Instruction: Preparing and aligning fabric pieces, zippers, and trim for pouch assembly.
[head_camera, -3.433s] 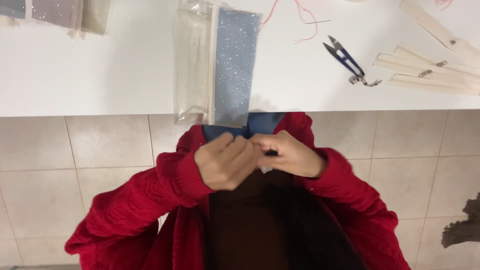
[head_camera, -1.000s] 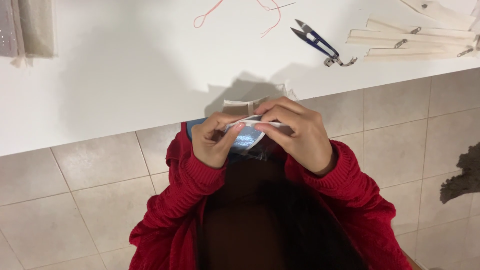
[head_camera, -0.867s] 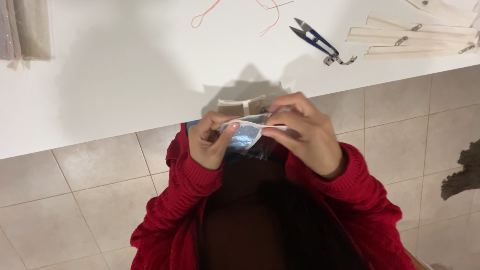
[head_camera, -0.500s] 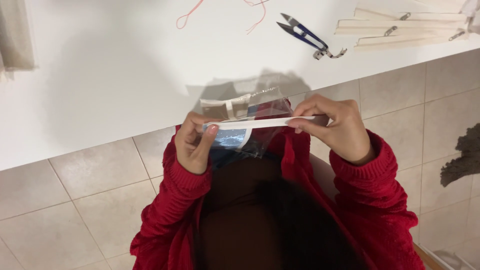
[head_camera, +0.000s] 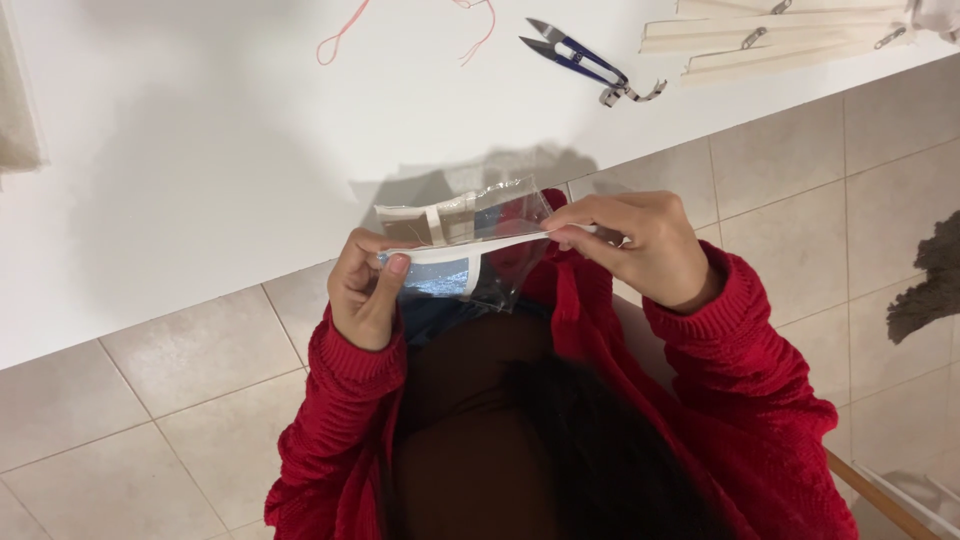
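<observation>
Since a moment ago both hands have drawn apart, left hand (head_camera: 362, 295) pinching the clear bag (head_camera: 470, 240), right hand (head_camera: 640, 245) gripping its white strip (head_camera: 480, 247), likely peeling it open, needing steady pull.

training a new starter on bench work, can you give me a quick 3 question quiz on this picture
1. True or false: both hands hold the clear plastic bag at once.
2. Which tool lies on the white table? A) hammer B) thread snips C) pliers
3. What colour is the loose thread near the table's far edge?

Key
1. True: the left hand pinches one end and the right hand the other, with a white strip stretched between them.
2. B: the thread snips with blue handles lie beside the pale wooden sticks.
3. Red, or pinkish red: the thread lies in a loop.
</observation>
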